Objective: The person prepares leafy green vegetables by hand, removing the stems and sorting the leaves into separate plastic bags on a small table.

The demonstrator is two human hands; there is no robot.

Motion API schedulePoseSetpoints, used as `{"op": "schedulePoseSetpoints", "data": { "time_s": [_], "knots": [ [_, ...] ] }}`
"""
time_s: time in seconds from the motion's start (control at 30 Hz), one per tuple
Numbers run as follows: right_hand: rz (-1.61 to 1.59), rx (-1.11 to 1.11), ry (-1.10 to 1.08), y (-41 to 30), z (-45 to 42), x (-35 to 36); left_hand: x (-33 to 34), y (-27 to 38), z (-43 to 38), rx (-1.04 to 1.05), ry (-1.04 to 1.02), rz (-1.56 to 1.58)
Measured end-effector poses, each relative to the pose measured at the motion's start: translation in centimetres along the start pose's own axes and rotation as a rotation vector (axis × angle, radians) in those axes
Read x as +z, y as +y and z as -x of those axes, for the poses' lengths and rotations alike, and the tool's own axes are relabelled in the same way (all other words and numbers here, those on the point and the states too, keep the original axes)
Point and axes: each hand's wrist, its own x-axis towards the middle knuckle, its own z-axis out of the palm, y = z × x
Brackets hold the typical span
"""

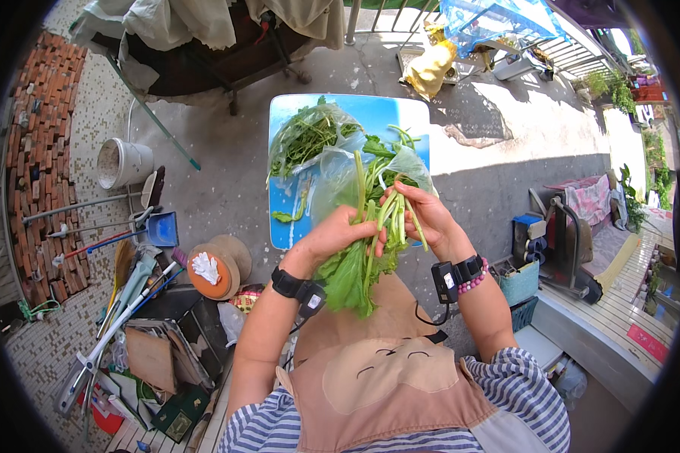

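My left hand [348, 229] grips leafy green stalks [348, 274], their broad leaves hanging down over my apron [374, 390]. Pale cut stem ends [395, 212] fan out between my two hands, with the fingers of my right hand [428, 212] closed around them. Just beyond, a clear plastic bag [334, 184] lies open on a blue-topped low table [286, 226], more green stems showing at its mouth. A second clear bag [311, 136], full of thin-stemmed greens, rests at the table's far left. One loose leafy sprig [289, 216] lies on the tabletop.
To the left stand a white bucket [126, 163], a blue dustpan [162, 229] and a round stool [212, 277] bearing white gloves [205, 268]. A cloth-draped table [204, 62] is ahead. On the right are a teal crate [515, 283] and a cushioned seat [606, 249].
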Motion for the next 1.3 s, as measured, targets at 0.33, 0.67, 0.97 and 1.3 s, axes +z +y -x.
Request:
{"op": "schedulePoseSetpoints", "data": {
  "time_s": [0.33, 0.67, 0.97, 1.3],
  "knots": [
    [0.098, -0.06, 0.104, -1.7, 1.0, 1.4, 0.0, -1.9, 1.3, -0.003, -0.082, 0.078],
    [0.159, -0.115, 0.119, -1.4, 1.4, 1.4, 0.3, -2.1, 1.3, 0.017, -0.095, -0.043],
    [0.365, -0.16, 0.074, -1.3, 2.7, 1.6, 2.1, -1.9, 1.1, -0.028, 0.049, -0.103],
    [0.063, -0.422, 0.172, 0.4, 2.4, -0.1, 0.9, -5.2, -0.9, 0.039, 0.423, 0.033]
  ]
}}
